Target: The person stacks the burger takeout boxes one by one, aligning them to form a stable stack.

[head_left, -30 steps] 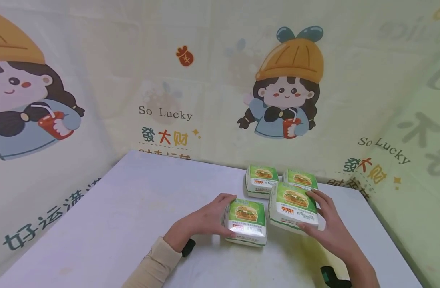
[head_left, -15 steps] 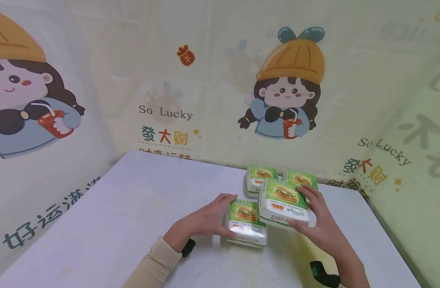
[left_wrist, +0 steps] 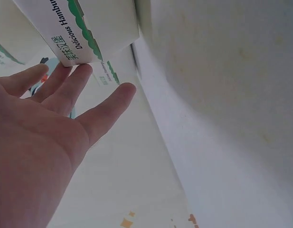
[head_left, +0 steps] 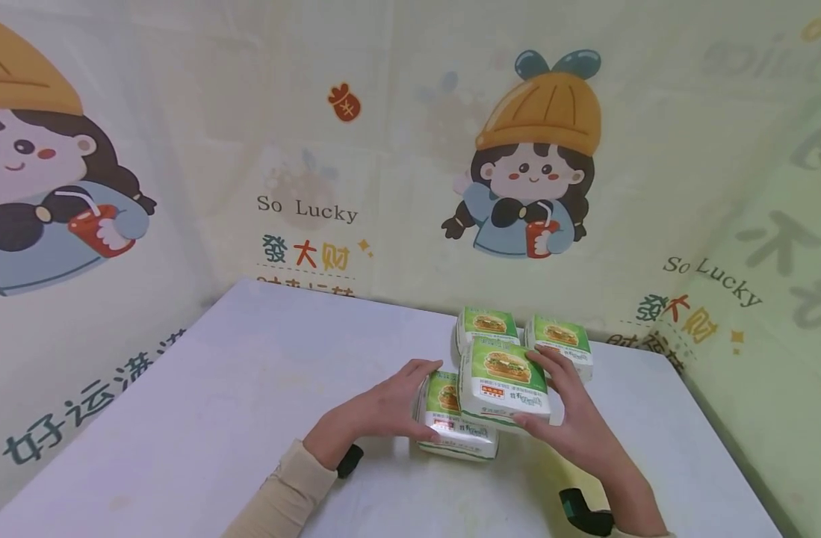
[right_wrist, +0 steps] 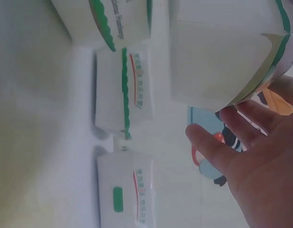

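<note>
In the head view, a green and white hamburger box stands on the table. My left hand holds it at its left side, thumb at the front and fingers toward the back. Fingertips touch that box's lower corner in the left wrist view. A second hamburger box, slightly tilted, is gripped on its right side by my right hand. This one is raised and covers the upper right part of the first. From the right wrist view, the raised box shows its pale side above the table.
Two more hamburger boxes, one at back left and one at back right, stand side by side near the table's far edge. A printed cloth backdrop rises behind and beside the white table.
My right hand has carried its box leftward, from beside the front box to over its right part. The back right box is now less covered. My left hand has stayed in place.
</note>
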Action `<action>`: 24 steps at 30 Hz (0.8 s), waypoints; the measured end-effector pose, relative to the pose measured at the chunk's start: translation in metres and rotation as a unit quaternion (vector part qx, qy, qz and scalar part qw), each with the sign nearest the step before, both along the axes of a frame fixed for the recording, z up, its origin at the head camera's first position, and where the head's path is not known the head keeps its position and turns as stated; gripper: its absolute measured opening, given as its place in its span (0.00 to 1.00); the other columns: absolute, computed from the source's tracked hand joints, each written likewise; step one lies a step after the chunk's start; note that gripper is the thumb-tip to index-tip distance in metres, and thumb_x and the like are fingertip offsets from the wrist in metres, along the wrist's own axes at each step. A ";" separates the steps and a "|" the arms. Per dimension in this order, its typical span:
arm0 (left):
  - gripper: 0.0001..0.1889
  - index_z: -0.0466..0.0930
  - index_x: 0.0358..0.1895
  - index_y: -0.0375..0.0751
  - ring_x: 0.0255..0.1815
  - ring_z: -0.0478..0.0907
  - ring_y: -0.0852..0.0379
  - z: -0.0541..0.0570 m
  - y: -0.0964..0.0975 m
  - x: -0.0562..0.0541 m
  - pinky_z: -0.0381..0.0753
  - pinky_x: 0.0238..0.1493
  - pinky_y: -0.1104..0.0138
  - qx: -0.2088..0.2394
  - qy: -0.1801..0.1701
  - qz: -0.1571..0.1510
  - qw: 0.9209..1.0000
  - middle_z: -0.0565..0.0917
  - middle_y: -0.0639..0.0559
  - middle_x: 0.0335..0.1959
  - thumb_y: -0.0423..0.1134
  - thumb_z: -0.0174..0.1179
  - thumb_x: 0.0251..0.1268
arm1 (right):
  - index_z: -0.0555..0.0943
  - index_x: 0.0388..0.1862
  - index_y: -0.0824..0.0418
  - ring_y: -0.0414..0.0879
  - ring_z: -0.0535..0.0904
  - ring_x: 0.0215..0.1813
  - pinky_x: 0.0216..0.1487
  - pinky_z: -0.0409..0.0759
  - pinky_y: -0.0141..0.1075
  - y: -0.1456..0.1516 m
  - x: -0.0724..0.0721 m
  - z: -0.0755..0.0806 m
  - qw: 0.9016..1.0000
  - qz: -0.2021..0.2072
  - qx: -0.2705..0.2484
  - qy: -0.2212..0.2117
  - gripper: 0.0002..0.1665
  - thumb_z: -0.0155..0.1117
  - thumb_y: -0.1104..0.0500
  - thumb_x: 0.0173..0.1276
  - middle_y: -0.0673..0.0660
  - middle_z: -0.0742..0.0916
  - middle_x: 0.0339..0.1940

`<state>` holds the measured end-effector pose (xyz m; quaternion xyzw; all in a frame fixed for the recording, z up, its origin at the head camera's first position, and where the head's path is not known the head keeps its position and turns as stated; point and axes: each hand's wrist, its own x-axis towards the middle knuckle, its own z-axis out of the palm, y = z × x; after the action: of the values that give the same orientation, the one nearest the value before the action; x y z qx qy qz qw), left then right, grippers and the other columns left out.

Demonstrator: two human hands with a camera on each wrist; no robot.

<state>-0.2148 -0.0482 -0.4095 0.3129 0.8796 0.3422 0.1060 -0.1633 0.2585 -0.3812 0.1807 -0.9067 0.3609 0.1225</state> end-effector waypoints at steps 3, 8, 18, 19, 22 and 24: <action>0.58 0.49 0.79 0.49 0.72 0.65 0.53 0.000 -0.001 0.000 0.69 0.72 0.54 0.003 0.003 0.002 1.000 0.60 0.54 0.74 0.61 0.74 0.47 | 0.62 0.76 0.44 0.57 0.61 0.73 0.64 0.72 0.57 -0.007 0.000 -0.001 1.000 0.011 -0.009 -0.006 0.50 0.77 0.51 0.57 0.54 0.58 0.79; 0.61 0.47 0.80 0.49 0.72 0.65 0.54 0.003 -0.003 0.000 0.68 0.72 0.53 0.012 -0.011 0.008 1.000 0.61 0.55 0.74 0.61 0.75 0.45 | 0.64 0.75 0.45 0.58 0.59 0.74 0.62 0.69 0.65 -0.018 0.001 -0.003 0.999 0.027 -0.015 -0.009 0.50 0.78 0.50 0.56 0.54 0.58 0.79; 0.66 0.43 0.81 0.52 0.70 0.65 0.61 0.000 -0.008 -0.004 0.67 0.73 0.55 0.057 -0.030 -0.002 0.998 0.66 0.59 0.70 0.55 0.80 0.39 | 0.65 0.73 0.42 0.54 0.58 0.74 0.62 0.69 0.61 -0.033 0.001 -0.008 0.999 0.041 -0.023 -0.003 0.48 0.78 0.49 0.55 0.50 0.61 0.77; 0.66 0.43 0.81 0.52 0.71 0.64 0.61 0.000 -0.009 -0.004 0.67 0.73 0.55 0.060 -0.035 -0.003 0.998 0.66 0.59 0.70 0.55 0.80 0.39 | 0.66 0.72 0.42 0.54 0.58 0.74 0.62 0.70 0.61 -0.035 0.002 -0.009 0.999 0.038 -0.023 -0.002 0.48 0.78 0.48 0.55 0.51 0.61 0.77; 0.66 0.44 0.80 0.54 0.71 0.64 0.62 0.000 -0.011 -0.006 0.66 0.74 0.55 0.071 -0.033 -0.015 0.997 0.67 0.61 0.70 0.54 0.81 0.38 | 0.66 0.72 0.40 0.54 0.59 0.73 0.60 0.71 0.59 -0.039 0.002 -0.011 0.999 0.031 -0.022 0.000 0.47 0.79 0.47 0.54 0.51 0.61 0.76; 0.64 0.46 0.79 0.57 0.71 0.64 0.63 0.001 -0.012 -0.008 0.66 0.74 0.55 0.077 -0.029 -0.024 0.996 0.68 0.64 0.68 0.53 0.82 0.37 | 0.66 0.71 0.40 0.54 0.59 0.73 0.60 0.71 0.59 -0.043 0.002 -0.013 0.999 0.034 -0.029 0.003 0.48 0.79 0.47 0.54 0.52 0.60 0.77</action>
<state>-0.2223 -0.0603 -0.4086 0.3310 0.8394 0.4155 0.1151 -0.1618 0.2159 -0.3938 0.2087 -0.8890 0.3900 0.1186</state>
